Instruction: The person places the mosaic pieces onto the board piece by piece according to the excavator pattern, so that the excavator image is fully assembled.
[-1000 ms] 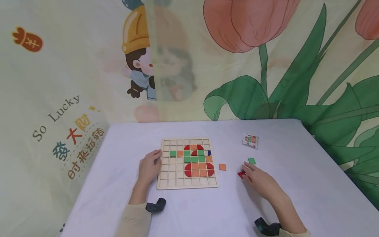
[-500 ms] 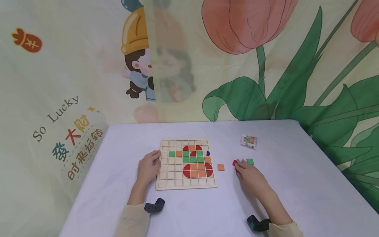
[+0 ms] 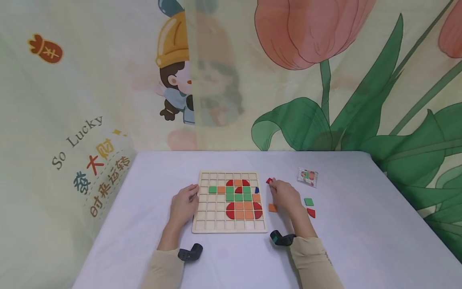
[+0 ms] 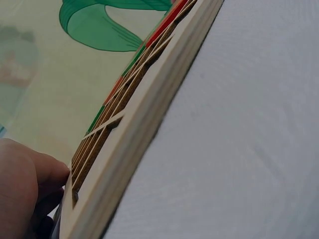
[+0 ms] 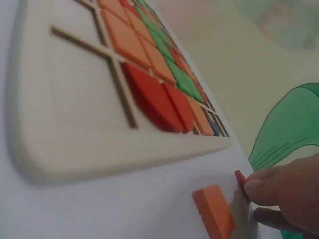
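Observation:
A wooden grid board (image 3: 213, 216) lies on the table, with red, orange and green tiles and a small blue piece set in its cells. My left hand (image 3: 184, 204) rests against the board's left edge, its fingertips touching the rim; the left wrist view shows fingers (image 4: 50, 169) at that edge. Right of the board's upper part, my right hand (image 3: 286, 196) pinches a small red tile (image 3: 269, 181) between thumb and fingers. The right wrist view shows this red tile (image 5: 240, 180) mostly hidden by the fingertips. An orange tile (image 3: 272, 208) lies below the hand, partly covered by it.
A green tile (image 3: 309, 202) and a red rounded-edge tile (image 3: 311, 213) lie right of my right wrist. Farther back is a small picture card or packet (image 3: 308, 177) with a coloured pattern. The white-covered table (image 3: 231, 257) meets a printed curtain behind.
My right hand has moved left and away from me, carrying a red tile toward the board's right side. Another red tile now shows on the table beside the green one. The left hand stays put.

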The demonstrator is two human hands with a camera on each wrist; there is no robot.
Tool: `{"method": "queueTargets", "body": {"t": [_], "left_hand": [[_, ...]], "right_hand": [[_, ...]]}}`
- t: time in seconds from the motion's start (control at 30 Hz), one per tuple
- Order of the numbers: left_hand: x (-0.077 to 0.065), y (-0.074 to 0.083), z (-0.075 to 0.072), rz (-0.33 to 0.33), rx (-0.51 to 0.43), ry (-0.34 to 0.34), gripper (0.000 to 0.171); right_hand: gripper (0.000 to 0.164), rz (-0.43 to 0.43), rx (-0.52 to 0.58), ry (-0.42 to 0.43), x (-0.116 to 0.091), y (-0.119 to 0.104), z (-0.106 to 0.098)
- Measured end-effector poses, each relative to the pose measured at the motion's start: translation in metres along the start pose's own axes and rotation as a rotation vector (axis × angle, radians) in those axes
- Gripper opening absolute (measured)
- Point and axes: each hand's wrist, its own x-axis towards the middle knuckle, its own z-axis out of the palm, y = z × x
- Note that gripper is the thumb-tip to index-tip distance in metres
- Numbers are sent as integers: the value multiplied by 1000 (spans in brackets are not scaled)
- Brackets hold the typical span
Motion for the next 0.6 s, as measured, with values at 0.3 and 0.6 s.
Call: {"method": "queueTargets", "body": {"t": [0.3,0.6], "left_hand": [[0,2,1,27,0,35,39],[0,-1,0,17,-4,30,38]], "right_hand": [[32,223,204,248,11,-4,13],[32,206,208,336,19,-3,24]]}}
